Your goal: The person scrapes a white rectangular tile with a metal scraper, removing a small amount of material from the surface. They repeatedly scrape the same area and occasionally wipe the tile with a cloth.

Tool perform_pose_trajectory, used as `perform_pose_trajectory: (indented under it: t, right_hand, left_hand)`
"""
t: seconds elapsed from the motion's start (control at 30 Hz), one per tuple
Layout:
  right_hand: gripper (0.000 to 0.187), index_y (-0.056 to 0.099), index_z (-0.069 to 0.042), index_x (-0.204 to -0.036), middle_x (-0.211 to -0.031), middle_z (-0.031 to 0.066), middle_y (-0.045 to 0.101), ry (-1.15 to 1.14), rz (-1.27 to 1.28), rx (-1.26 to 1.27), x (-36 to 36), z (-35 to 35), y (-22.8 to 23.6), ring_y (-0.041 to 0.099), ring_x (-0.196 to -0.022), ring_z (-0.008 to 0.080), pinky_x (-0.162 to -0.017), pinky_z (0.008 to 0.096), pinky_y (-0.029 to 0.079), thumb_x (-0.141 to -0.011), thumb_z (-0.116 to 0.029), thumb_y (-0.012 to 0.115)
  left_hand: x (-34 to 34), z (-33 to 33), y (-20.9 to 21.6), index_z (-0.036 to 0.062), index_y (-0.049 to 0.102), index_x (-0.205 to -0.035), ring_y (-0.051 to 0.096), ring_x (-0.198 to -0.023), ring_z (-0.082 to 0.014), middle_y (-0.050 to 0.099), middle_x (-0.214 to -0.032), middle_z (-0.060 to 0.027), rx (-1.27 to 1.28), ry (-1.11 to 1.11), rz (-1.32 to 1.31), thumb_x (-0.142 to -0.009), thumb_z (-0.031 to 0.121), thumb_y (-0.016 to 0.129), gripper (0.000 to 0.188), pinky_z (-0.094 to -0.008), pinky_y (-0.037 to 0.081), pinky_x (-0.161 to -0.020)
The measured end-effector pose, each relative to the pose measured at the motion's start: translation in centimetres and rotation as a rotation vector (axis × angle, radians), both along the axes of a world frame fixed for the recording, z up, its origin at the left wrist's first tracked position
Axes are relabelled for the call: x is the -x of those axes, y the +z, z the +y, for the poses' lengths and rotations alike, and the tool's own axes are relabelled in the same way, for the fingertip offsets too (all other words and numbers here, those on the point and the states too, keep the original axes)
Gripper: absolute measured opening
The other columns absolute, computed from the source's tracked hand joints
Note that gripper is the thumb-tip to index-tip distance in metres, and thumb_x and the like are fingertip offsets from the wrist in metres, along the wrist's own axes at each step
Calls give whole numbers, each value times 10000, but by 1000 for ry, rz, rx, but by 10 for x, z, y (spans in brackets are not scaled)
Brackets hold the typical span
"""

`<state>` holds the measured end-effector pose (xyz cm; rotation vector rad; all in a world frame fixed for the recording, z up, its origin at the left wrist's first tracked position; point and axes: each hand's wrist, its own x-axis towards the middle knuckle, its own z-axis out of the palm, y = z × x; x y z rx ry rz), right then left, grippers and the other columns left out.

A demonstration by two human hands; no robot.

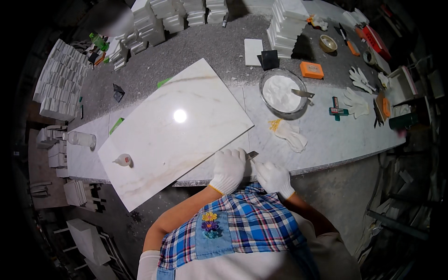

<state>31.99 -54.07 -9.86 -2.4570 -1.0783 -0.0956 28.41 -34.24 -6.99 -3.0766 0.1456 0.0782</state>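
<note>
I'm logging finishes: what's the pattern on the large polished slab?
The polished slab is white with faint tan-grey veins; head view.

Tan-veined white slab (186, 140), white gloves (229, 170), blue plaid apron (254, 221)

On my workbench (322, 151), the slab (200, 102) lies ahead and left. A dropper bottle (123, 160) rests on its near-left part. The bowl (285, 114) stands right of the slab; a scraper (302, 94) crosses its right rim. Behind the bowl: a box (311, 70). Between bowl and my right hand (274, 178): a glove (290, 135).
</note>
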Motion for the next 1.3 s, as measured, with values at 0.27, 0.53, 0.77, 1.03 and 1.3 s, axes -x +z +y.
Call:
perform_pose_trajectory:
  t: [0.27,0.53,0.77,1.03,1.3]
  right_hand:
    - [301,699,-129,-1156,-808,105,596,4,64,53,4,-2,-1,639,-697,307,-573,437,510,-892,-264,645]
    - [69,633,-164,-933,-750,67,569,-165,-90,-52,-11,-4,15,628,-606,290,-528,428,508,-900,-223,619]
    - [93,652,-154,-967,-744,71,560,-77,-139,-167,0,9,17,616,-586,274,-508,408,488,-906,-222,634]
    - [124,641,-165,-971,-780,83,609,-180,-13,-92,-9,5,14,659,-659,315,-549,445,516,-938,-283,624]
    - [166,694,-167,-1058,-760,70,593,-72,-127,-101,-12,9,10,643,-640,286,-564,413,505,-903,-224,671]
  left_hand:
    - [-3,2,3,1,616,-1217,664,-884,-254,699,-959,-93,22,-17,81,-917,199,585,360,-421,453,-720]
    - [-6,4,11,21,636,-1150,678,-839,-257,715,-897,-94,84,-15,104,-927,204,592,291,-407,470,-701]
    - [-3,4,-4,21,709,-944,561,-596,-174,627,-700,-54,1425,474,589,-1000,257,563,283,-336,442,-553]
    - [-12,12,8,9,678,-882,494,-559,-119,570,-669,-4,1700,718,793,-970,192,571,229,-301,380,-503]
    - [-10,18,8,-7,690,-904,469,-547,-115,541,-638,8,1673,611,780,-973,228,563,276,-300,375,-504]
